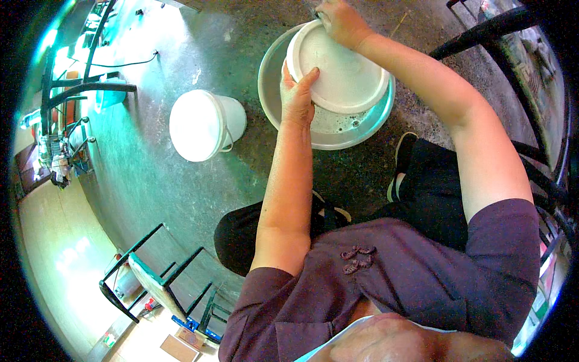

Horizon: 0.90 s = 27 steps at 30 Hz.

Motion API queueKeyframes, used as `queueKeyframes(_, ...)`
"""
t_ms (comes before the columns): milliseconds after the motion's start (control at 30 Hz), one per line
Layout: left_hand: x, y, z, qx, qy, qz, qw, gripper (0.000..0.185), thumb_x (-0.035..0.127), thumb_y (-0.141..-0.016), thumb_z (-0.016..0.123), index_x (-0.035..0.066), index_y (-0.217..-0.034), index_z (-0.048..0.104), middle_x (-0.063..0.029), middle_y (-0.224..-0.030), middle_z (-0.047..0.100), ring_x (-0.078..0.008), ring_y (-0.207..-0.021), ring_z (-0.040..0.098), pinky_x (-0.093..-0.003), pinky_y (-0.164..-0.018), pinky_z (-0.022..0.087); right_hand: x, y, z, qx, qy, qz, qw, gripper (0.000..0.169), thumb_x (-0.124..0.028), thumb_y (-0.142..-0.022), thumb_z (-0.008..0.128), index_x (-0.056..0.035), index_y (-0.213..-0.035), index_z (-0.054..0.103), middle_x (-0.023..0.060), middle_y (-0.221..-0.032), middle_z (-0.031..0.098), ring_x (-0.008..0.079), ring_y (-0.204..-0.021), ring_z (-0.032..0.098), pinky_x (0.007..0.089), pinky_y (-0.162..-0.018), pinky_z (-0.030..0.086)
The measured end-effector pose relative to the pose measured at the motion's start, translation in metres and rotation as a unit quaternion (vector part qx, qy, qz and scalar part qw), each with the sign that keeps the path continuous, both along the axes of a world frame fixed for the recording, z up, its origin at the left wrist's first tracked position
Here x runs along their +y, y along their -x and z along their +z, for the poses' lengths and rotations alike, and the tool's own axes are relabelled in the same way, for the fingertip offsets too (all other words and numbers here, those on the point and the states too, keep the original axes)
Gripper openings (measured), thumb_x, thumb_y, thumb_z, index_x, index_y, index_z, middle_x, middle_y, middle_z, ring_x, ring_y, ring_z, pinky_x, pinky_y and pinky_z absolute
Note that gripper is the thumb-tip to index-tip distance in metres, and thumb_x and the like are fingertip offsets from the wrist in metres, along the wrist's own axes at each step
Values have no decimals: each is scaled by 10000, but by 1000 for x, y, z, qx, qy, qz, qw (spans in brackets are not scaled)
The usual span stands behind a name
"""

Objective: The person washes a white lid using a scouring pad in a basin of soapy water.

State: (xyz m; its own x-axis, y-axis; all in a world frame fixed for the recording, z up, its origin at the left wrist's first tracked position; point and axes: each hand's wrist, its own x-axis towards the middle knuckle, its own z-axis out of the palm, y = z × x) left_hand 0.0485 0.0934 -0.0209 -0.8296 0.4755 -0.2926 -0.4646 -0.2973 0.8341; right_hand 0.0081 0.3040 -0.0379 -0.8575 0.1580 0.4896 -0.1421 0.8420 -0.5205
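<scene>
A round white plastic lid (346, 74) is tilted over a wide basin (334, 141) of water with some bubbles and dark specks. My left hand (299, 92) grips the lid's left edge, its thumb lying on the flat face and its fingers behind the rim. At the lid's far edge is my right hand (341, 22), with bent fingers; whether it holds something small there I cannot tell. A white plastic bucket (235, 118) with a handle and a pale round top stands on the floor left of the basin.
Black metal frames stand at the right (488, 29) and upper left (90, 88). A teal container (111, 92) is near the left one. A black-legged stool (147, 269) is at the lower left, with cardboard (179, 348) beyond. A dark cable (122, 65) lies on the floor.
</scene>
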Motion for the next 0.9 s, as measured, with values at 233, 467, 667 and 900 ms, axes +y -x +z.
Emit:
queueKeyframes(233, -11, 1, 0, -56, -42, 23, 997, 691, -42, -800, 654, 89, -1421, 382, -120, -1344, 515, -277, -1234, 521, -416, -1062, 421, -79, -32, 24, 46, 8, 231, 972, 240, -54, -822, 585, -49, -1060, 617, 159, -1022, 584, 364, -1015, 588, 425, -909, 488)
queueKeyframes(467, -7, 1, -10, -7, -7, 7, 1000, 674, -39, -815, 648, 86, -1418, 372, -112, -1324, 524, -267, -1202, 541, -408, -1027, 454, -49, -21, 14, -27, -12, 98, 995, 345, -39, -726, 670, -44, -1068, 631, 162, -1037, 580, 356, -997, 586, 419, -888, 490)
queueKeyframes(667, -6, 2, -9, -10, -26, 17, 999, 686, -11, -815, 660, 114, -1420, 360, -118, -1323, 512, -267, -1197, 538, -404, -1022, 454, -43, -7, 14, -10, -20, 143, 989, 296, -61, -723, 649, -31, -1018, 642, 174, -1011, 573, 358, -963, 592, 425, -869, 499)
queueKeyframes(900, -3, 0, -8, 3, -41, 33, 999, 715, -30, -800, 672, 102, -1429, 360, -114, -1325, 517, -276, -1188, 540, -399, -1016, 454, -60, -8, 10, 12, -26, 111, 993, 257, -34, -752, 624, -43, -1003, 679, 159, -999, 574, 338, -915, 601, 409, -836, 516)
